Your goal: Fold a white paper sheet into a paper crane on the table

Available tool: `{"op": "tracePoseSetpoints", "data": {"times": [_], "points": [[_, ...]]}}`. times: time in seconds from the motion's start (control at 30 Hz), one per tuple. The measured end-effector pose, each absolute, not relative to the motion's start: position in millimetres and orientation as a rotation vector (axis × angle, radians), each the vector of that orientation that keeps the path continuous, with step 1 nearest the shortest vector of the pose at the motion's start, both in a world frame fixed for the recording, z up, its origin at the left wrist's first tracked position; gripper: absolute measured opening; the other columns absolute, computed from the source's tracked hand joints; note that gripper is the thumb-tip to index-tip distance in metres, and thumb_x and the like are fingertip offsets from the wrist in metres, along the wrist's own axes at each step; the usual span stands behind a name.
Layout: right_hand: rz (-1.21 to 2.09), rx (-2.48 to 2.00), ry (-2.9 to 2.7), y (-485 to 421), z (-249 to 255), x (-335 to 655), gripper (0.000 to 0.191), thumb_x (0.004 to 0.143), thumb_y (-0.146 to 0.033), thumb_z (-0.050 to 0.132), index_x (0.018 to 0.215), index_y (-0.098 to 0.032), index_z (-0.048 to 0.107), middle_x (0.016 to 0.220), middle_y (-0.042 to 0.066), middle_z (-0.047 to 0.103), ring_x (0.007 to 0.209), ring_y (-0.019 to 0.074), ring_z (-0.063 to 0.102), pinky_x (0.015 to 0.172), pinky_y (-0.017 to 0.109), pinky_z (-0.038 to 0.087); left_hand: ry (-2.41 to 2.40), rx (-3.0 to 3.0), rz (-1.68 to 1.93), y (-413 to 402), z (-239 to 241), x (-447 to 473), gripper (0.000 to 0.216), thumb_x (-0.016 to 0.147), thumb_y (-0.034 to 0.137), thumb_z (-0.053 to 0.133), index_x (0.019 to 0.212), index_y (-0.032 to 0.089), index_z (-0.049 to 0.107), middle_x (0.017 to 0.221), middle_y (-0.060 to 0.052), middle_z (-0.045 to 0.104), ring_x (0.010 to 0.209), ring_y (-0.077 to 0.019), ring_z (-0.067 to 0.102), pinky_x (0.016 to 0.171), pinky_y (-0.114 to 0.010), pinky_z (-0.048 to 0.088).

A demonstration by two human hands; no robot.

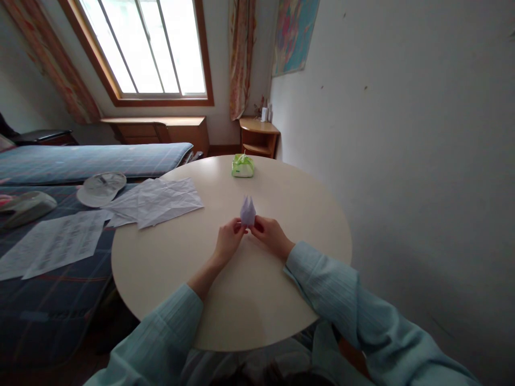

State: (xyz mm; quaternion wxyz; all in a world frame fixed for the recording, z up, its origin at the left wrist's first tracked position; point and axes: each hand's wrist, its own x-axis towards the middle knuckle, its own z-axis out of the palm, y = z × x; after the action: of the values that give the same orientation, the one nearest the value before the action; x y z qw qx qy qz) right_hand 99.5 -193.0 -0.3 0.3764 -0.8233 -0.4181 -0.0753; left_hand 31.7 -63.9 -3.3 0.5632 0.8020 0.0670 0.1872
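Observation:
A small folded white paper figure (248,212), with two pointed tips at its top, is held upright just above the middle of the round table (257,300). My left hand (230,236) pinches its lower left side. On the lower right, my right hand (270,232) grips it between thumb and fingers. Both hands are closed, and the fingertips nearly meet under the paper. The far side of the figure is hidden from me.
Creased white sheets (169,201) overlap the table's left edge. A green tissue pack (243,166) stands at the far side. Left of the table, a bed holds printed sheets (66,241) and a pale cap (101,188). A white wall (422,177) rises on the right.

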Motion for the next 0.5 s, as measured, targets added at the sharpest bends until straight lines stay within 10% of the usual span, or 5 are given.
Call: {"op": "tracePoseSetpoints", "data": {"times": [0.5], "points": [[-0.068,-1.891,-0.964,-194.2,3.4,100.8,0.037,0.076,-0.046,0.048,0.056,-0.017,0.04,0.05,-0.005,0.039,0.047,0.0064,0.034,0.046,0.02,0.026,-0.063,1.841,0.434,-59.6,-13.5,36.9,0.024,0.075,0.031,0.053,0.091,0.016,0.063,0.078,-0.002,0.068,0.069,-0.0141,0.063,0.066,-0.025,0.051]]}}
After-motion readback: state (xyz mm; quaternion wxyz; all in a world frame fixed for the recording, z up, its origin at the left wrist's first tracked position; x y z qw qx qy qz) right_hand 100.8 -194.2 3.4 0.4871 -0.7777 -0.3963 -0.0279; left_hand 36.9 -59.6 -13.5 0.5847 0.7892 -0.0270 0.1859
